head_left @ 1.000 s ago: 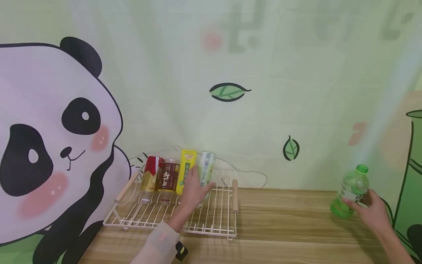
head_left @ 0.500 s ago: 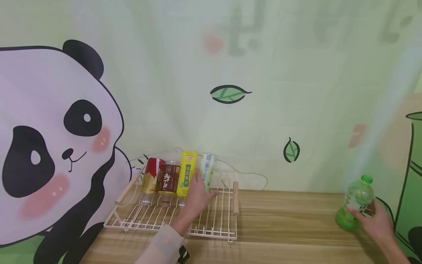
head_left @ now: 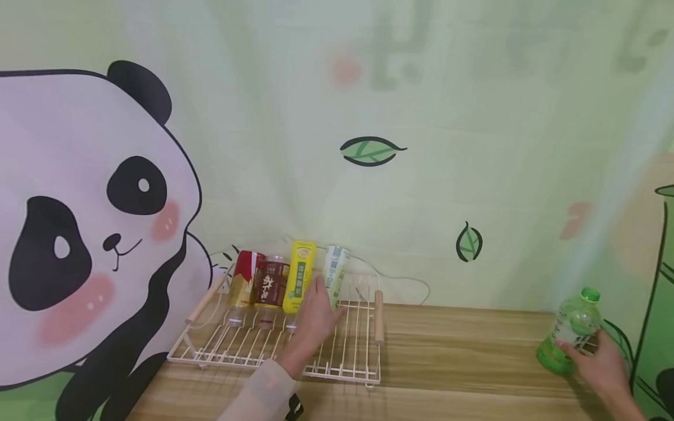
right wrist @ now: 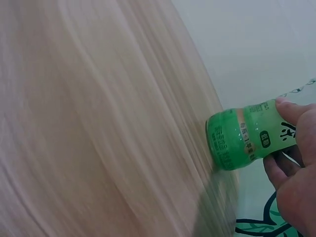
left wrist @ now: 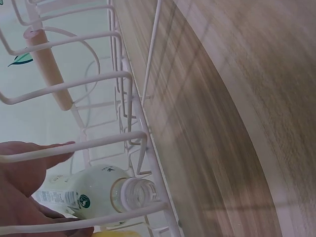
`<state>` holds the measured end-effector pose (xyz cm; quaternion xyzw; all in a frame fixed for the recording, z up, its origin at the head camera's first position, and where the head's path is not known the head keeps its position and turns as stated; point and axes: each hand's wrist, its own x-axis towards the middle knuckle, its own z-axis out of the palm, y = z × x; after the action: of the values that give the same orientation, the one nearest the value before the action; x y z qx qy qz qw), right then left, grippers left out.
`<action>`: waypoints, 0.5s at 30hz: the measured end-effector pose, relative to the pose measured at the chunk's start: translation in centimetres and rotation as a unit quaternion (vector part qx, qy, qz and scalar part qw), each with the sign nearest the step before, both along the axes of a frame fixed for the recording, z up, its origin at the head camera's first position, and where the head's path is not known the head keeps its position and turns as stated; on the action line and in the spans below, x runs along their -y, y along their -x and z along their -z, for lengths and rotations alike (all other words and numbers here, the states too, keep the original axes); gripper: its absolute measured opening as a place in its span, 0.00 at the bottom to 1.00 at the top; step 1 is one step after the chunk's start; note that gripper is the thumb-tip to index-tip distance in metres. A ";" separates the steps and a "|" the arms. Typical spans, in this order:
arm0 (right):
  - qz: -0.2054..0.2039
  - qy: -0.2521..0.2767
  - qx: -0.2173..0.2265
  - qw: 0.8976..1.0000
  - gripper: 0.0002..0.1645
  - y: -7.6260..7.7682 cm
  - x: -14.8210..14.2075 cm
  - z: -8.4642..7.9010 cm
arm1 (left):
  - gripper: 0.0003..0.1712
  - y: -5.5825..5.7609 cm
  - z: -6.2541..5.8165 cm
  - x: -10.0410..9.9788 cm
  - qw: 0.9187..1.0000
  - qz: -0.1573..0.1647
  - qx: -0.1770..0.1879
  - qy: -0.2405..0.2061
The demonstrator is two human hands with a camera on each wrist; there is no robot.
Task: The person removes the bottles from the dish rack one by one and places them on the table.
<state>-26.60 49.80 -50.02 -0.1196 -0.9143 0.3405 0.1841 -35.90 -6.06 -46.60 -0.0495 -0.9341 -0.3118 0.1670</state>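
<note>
My left hand (head_left: pixel 316 318) is over the wire rack (head_left: pixel 239 359), its fingers between a yellow-labelled bottle (head_left: pixel 300 278) and a white-labelled bottle (head_left: pixel 335 263). In the left wrist view the white bottle's uncapped clear neck (left wrist: pixel 139 193) points down toward the rack's bars. There, the thumb stands apart from that bottle while the other fingers lie along its side. At the far right, my right hand (head_left: pixel 600 359) grips a green bottle (head_left: pixel 576 318) by its middle, thumb on one side. The bottle is slightly tilted, green cap up; whether its base touches the table cannot be told.
Left of the yellow bottle, a red-and-gold bottle (head_left: pixel 244 280) and a dark brown-labelled one (head_left: pixel 271 283) lean on the rack. Wooden handles (head_left: pixel 379 317) flank it. The wooden table (head_left: pixel 453 351) meets a panda-printed curtain (head_left: pixel 421 204) at the back.
My right hand has brought the green bottle lower and slightly right. Beside my left hand, the white bottle has shifted a little to the right, widening its gap from the yellow one.
</note>
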 end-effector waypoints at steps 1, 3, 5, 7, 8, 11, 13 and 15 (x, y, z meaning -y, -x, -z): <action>0.001 -0.005 0.003 1.000 0.47 0.0 0.0 0.1 | 0.60 0.0 0.1 0.0 1.000 -0.004 -0.006 0.008; 0.003 -0.014 0.010 1.000 0.47 0.0 -0.2 0.1 | 0.58 0.1 0.1 -0.1 1.000 -0.011 -0.016 0.019; 0.005 -0.019 0.016 1.000 0.47 0.0 -0.2 0.2 | 0.56 0.1 0.1 -0.1 0.999 -0.015 -0.018 0.022; 0.004 -0.022 0.023 0.999 0.49 0.1 -0.3 0.3 | 0.55 0.0 0.1 -0.1 0.999 -0.019 -0.014 0.023; 0.003 -0.024 0.025 0.999 0.49 0.0 -0.3 0.3 | 0.54 -0.1 0.1 -0.1 0.999 -0.021 -0.013 0.022; 0.001 -0.030 0.036 0.999 0.50 -0.1 -0.5 0.6 | 0.54 -0.2 0.0 -0.1 0.999 -0.028 -0.004 0.029; 0.001 -0.033 0.042 0.999 0.51 -0.2 -0.6 0.7 | 0.54 -0.3 -0.1 -0.1 0.999 -0.031 0.003 0.035; 0.003 -0.034 0.046 0.998 0.51 -0.1 -0.7 0.7 | 0.55 -0.3 -0.1 0.0 0.999 -0.033 0.009 0.040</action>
<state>-26.48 50.48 -50.76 -0.1314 -0.9325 0.3024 0.1472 -35.63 -6.02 -46.50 -0.0221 -0.9484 -0.2689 0.1664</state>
